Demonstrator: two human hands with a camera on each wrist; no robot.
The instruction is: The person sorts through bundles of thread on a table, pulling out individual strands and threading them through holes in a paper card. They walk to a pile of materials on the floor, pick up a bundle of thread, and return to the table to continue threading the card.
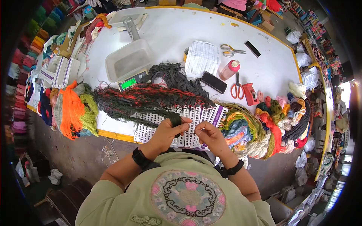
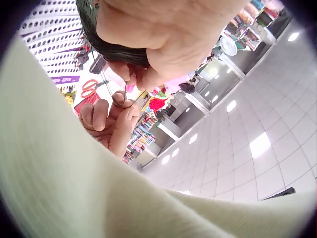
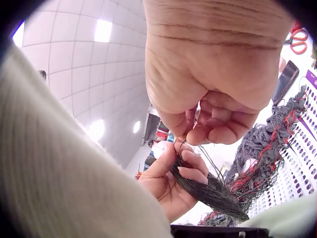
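The left hand (image 1: 167,132) grips a dark green yarn skein (image 1: 174,119), its fingers curled round the strands. Close beside it, the right hand (image 1: 211,138) pinches thin dark strands between thumb and forefinger. In the left wrist view the strands run from the skein (image 2: 124,53) to the right hand (image 2: 111,119). The right wrist view has the skein (image 3: 210,196) hanging from the left hand (image 3: 173,186), with the fingertips of both hands nearly touching. Behind the hands lies a long heap of dark and red yarn (image 1: 151,97).
Punched white cards (image 1: 192,113) lie under the hands. Coloured skeins (image 1: 241,128) stand to the right, an orange skein (image 1: 71,111) to the left. Farther back are a plastic tub (image 1: 128,62), a scale (image 1: 130,82), a phone (image 1: 213,83), red scissors (image 1: 237,90) and a bottle (image 1: 230,70).
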